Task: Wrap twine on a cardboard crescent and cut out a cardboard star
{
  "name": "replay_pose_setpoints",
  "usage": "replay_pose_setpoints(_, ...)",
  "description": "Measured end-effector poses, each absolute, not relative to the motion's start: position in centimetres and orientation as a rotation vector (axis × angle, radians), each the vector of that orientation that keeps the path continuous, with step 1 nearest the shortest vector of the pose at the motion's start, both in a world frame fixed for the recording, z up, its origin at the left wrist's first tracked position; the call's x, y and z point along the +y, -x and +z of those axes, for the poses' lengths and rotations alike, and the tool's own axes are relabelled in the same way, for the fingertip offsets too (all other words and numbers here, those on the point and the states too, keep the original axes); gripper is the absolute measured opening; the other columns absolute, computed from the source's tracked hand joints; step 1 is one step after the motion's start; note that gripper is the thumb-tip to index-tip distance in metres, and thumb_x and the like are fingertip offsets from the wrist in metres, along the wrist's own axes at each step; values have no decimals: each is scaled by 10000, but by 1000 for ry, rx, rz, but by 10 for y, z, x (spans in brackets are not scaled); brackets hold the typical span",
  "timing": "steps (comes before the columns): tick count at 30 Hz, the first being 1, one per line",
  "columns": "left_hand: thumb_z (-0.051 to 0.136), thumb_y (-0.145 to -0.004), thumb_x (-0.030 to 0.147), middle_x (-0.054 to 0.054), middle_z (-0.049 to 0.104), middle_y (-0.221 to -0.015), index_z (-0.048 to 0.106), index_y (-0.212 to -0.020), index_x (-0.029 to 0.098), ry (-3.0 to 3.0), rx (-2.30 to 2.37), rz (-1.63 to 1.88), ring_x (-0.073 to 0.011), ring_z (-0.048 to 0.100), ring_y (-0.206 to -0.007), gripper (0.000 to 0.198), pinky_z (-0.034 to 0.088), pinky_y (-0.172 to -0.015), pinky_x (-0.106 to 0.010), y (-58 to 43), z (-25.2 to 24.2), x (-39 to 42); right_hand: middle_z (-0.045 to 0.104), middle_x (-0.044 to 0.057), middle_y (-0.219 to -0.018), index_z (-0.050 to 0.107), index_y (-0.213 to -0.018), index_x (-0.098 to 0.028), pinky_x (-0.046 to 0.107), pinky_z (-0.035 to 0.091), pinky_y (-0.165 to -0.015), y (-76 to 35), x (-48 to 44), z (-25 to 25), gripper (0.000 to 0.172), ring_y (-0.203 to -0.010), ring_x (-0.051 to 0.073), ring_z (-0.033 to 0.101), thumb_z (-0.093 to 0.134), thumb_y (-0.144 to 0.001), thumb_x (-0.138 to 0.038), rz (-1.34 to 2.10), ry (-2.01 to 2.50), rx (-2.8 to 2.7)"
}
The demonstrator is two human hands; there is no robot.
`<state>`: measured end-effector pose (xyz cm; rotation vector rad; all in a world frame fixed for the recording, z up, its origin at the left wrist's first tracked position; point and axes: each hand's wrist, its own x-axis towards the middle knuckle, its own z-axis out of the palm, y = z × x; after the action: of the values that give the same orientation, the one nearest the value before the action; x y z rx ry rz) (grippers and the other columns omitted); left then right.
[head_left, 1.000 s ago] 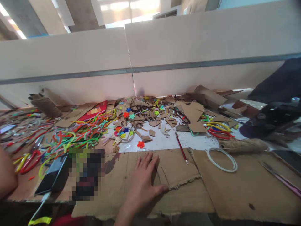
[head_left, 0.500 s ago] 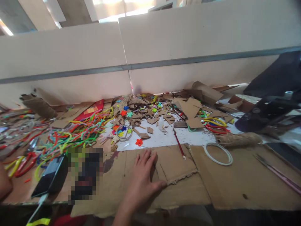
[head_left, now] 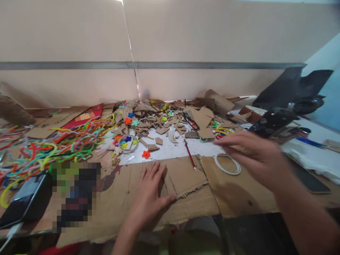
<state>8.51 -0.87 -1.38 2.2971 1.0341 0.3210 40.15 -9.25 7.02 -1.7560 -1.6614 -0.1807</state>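
Note:
My left hand [head_left: 150, 193] lies flat with its fingers spread on a sheet of brown cardboard [head_left: 117, 209], beside a smaller torn-edged cardboard piece [head_left: 186, 177]. A dark red pen-like tool [head_left: 190, 156] rests across the far edge of that piece, its metal tip pointing away. My right hand [head_left: 252, 159], slightly blurred, hovers above the right part of the cardboard with its fingers stretched leftward. Nothing shows in it. Below its fingertips lies a white ring [head_left: 227, 164]. Beyond my left hand are a red flower shape [head_left: 146, 154] and a clear ring around coloured flowers [head_left: 128, 143].
Colourful pipe cleaners [head_left: 77, 145] are heaped at the left near a phone [head_left: 29, 198] with a cable. Cardboard scraps [head_left: 148, 118] pile up along the white partition [head_left: 79, 85]. A small translucent bottle [head_left: 172, 132] stands among them. A black machine [head_left: 276, 120] is at the right.
My right hand has come into view from the right, over the cardboard near the white ring. The scissors at the right no longer show. My left hand stays flat; the view has turned right.

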Motion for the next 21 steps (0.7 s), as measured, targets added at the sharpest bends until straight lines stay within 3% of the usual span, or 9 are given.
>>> replay_pose_setpoints(4, 791, -793, 381, -121, 338, -1697, 401, -1590, 250, -2283, 1049, 338, -312, 230, -1592, 897, 97, -1299, -566, -85, -15, -9, 739, 97, -1146, 775, -1190, -241, 391, 528, -934, -395, -48, 27, 425, -1063, 254, 667, 528, -900, -53, 62, 1683, -2109)
replay_pose_setpoints(6, 797, -785, 350, -115, 347, -1695, 398, -1591, 259, -2265, 1038, 367, -310, 236, -1590, 904, 81, -1302, -564, -85, -16, -9, 737, 103, -1057, 780, -1194, -237, 356, 506, -880, -395, -31, 6, 457, -993, 245, 656, 526, -881, -21, 38, 1759, -2187)
replay_pose_setpoints(10, 797, -774, 285, -98, 365, -1687, 402, -1587, 300, -2225, 996, 450, -322, 262, -1579, 904, 79, -1299, -580, -84, -16, -9, 719, 97, -919, 799, -1012, -212, 315, 433, -766, -394, -17, -8, 288, -871, 237, 624, 571, -920, -62, -23, 1820, -2271)
replay_pose_setpoints(13, 780, -769, 216, -82, 323, -1704, 392, -1591, 322, -2163, 975, 496, -319, 248, -1582, 915, 128, -1297, -564, -84, -16, -10, 714, 93, -871, 756, -884, -196, 324, 397, -762, -393, -13, -8, 220, -852, 245, 610, 577, -916, -72, -94, 1844, -2241)
replay_pose_setpoints(18, 726, -772, 125, -58, 219, -1734, 384, -1598, 321, -2006, 946, 535, -287, 188, -1598, 915, 198, -1296, -481, -83, -17, -12, 738, 135, -982, 713, -1006, -172, 356, 413, -796, -396, -15, -7, 242, -908, 274, 623, 485, -955, -109, -176, 1883, -2036)
replay_pose_setpoints(21, 722, -773, 116, -45, 198, -1739, 395, -1589, 339, -1949, 929, 550, -286, 177, -1602, 907, 217, -1291, -475, -84, -17, -14, 710, 86, -924, 658, -954, -206, 341, 425, -759, -388, -31, 5, 155, -845, 250, 612, 510, -939, -164, -72, 1764, -1716)
